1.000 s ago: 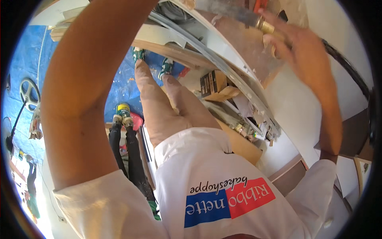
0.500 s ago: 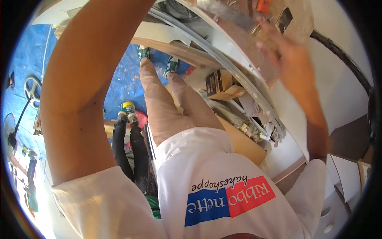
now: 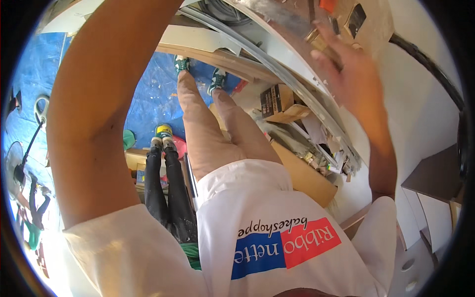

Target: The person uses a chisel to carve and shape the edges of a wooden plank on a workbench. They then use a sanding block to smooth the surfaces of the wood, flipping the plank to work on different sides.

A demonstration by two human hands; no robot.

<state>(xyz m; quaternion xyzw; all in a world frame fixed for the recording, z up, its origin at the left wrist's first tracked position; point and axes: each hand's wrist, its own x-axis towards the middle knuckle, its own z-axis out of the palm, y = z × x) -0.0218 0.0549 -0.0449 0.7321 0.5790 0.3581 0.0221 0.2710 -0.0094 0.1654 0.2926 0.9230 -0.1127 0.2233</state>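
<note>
At the upper right, my right hand (image 3: 358,76) is raised over a brown board-like surface (image 3: 297,42), its outline smeared by motion. Its fingers and thumb close around a small tan and gold brush-like tool (image 3: 320,40), mostly hidden by the hand. Greyish, translucent blur (image 3: 279,14) lies beyond the tool; I cannot make out what it is. A dark flat rectangular piece (image 3: 355,21) and an orange item (image 3: 327,5) are near the fingertips. My left arm (image 3: 96,109) reaches up the left side and leaves the top edge, with its hand out of sight.
Long grey rails (image 3: 277,69) run diagonally below the board. Beneath them are an opened cardboard box (image 3: 283,103) and mixed scraps. Another person's black-trousered legs (image 3: 168,188) are beside me at left. Blue sheeting (image 3: 153,94) covers the floor; a black hose (image 3: 430,69) curves at right.
My right hand and the brush-like tool have shifted slightly left. The view has tilted a little, showing more of the person beside me. My left arm remains raised.
</note>
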